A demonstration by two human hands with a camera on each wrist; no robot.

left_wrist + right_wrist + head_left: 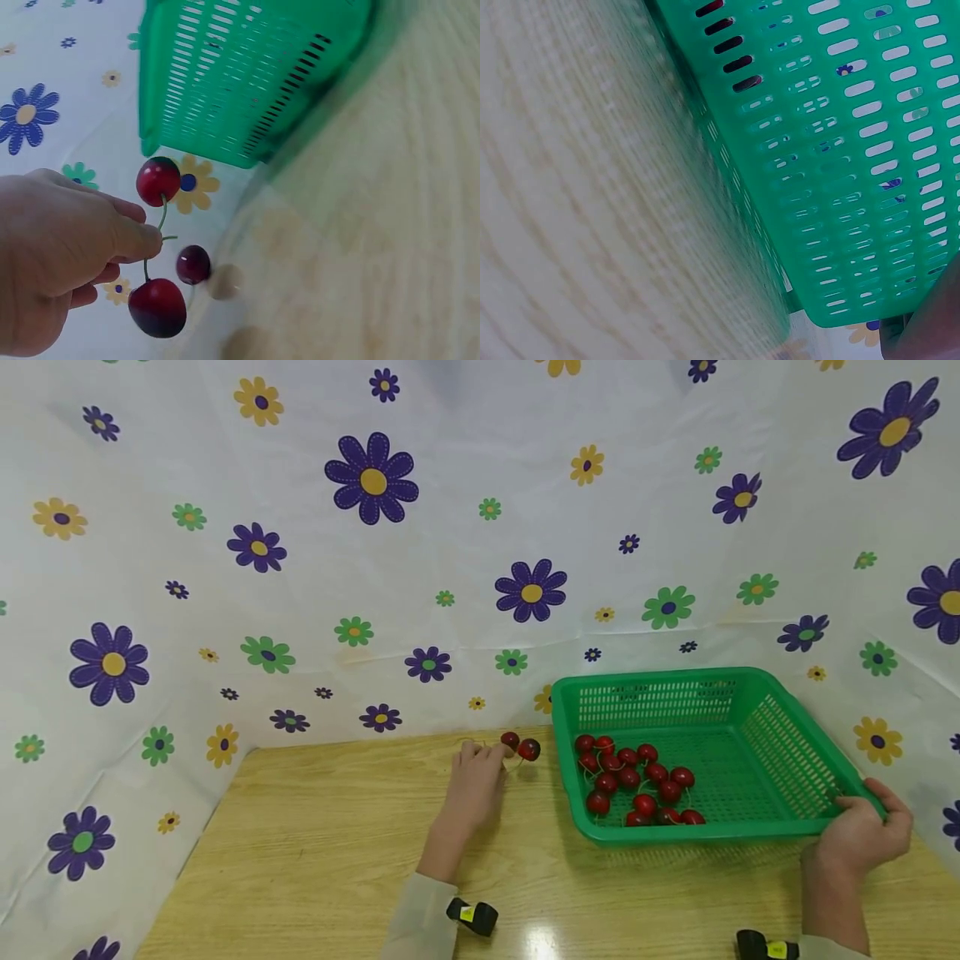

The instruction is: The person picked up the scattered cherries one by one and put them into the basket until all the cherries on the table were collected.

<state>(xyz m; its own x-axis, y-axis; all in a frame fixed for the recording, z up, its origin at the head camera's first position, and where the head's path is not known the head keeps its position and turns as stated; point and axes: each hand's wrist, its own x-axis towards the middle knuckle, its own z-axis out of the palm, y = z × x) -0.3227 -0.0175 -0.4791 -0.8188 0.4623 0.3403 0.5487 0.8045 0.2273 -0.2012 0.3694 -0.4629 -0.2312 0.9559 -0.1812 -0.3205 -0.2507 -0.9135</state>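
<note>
My left hand pinches thin green stems between thumb and fingertips, left of the basket. Dark red cherries hang from them. In the left wrist view one cherry sticks up above the thumb and another cherry hangs below. A smaller-looking cherry shows just beyond the fingertips. With fingers over its edge, my right hand grips the front right corner of the green plastic basket. Several red cherries with stems lie in its left part.
The basket stands on a wood-grain table, near the back edge. Behind and at both sides hangs a white cloth printed with purple, yellow and green flowers. Slotted basket walls fill much of the right wrist view.
</note>
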